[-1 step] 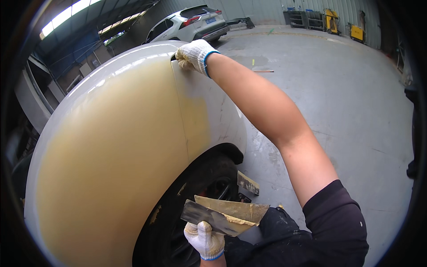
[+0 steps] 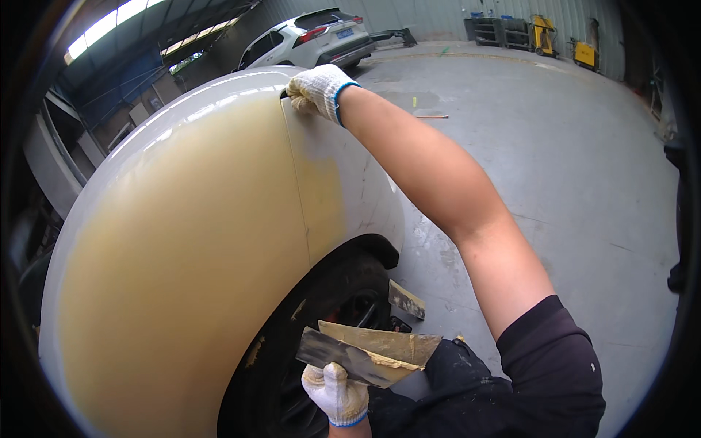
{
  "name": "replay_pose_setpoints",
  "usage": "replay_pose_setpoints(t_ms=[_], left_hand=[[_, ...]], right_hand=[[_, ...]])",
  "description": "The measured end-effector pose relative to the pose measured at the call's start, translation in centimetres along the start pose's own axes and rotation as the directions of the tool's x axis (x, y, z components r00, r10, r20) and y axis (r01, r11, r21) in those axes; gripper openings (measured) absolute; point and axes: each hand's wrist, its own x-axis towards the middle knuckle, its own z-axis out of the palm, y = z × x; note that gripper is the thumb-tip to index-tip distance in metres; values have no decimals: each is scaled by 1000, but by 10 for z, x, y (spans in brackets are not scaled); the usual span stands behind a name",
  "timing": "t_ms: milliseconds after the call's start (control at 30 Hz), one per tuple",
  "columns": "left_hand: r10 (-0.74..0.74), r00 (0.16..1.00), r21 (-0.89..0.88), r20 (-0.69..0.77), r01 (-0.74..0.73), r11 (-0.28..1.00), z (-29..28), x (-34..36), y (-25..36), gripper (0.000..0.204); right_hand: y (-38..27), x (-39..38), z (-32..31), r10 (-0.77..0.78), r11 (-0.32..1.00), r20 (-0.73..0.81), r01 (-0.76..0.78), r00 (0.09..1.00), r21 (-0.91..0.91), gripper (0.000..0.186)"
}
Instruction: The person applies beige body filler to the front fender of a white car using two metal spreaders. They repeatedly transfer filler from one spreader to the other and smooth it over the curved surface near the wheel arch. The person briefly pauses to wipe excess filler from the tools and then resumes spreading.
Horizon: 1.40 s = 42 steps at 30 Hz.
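My left hand (image 2: 336,390), in a white knit glove, grips a dark-smeared putty spreader (image 2: 343,355), thumb laid across its face. Behind that spreader is a tan putty board (image 2: 383,342), and beige putty (image 2: 394,361) lies along the edge between them. At the upper edge of a white car's body panel (image 2: 332,139), my gloved right hand (image 2: 315,89) has its fingers curled against the seam beside a dark gap; whatever is inside them is hidden. A broad yellowish filler patch (image 2: 182,219) covers the neighbouring panel and crosses the seam.
Below the panel is the wheel arch with a black tire (image 2: 270,365). Another smeared spreader plate (image 2: 407,299) stands near the wheel. Farther off are a parked white car (image 2: 314,40), a thin stick (image 2: 432,117) on the grey floor, and yellow equipment (image 2: 544,35) by the wall.
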Motion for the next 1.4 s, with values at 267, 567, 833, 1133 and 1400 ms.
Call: replay_pose_setpoints(t_ms=[267, 567, 833, 1133, 1400], left_hand=[[-41, 999, -52, 12, 41, 998, -13, -2, 0, 60], [-51, 997, -32, 56, 53, 998, -12, -5, 4, 61], [-64, 996, -31, 54, 66, 997, -18, -8, 3, 60], [-1, 999, -18, 38, 2, 1000, -15, -10, 5, 58], [42, 991, 21, 130, -45, 999, -2, -14, 4, 57]], right_hand=[[-5, -23, -7, -385, 770, 165, 415, 908, -485, 17], [0, -25, -12, -493, 744, 226, 542, 840, -392, 10], [7, -32, -17, -669, 638, 245, 711, 702, -295, 34], [-16, -76, 1, 111, 738, 282, -269, 953, 618, 19], [-12, -159, 31, 101, 725, 275, -260, 956, 639, 18]])
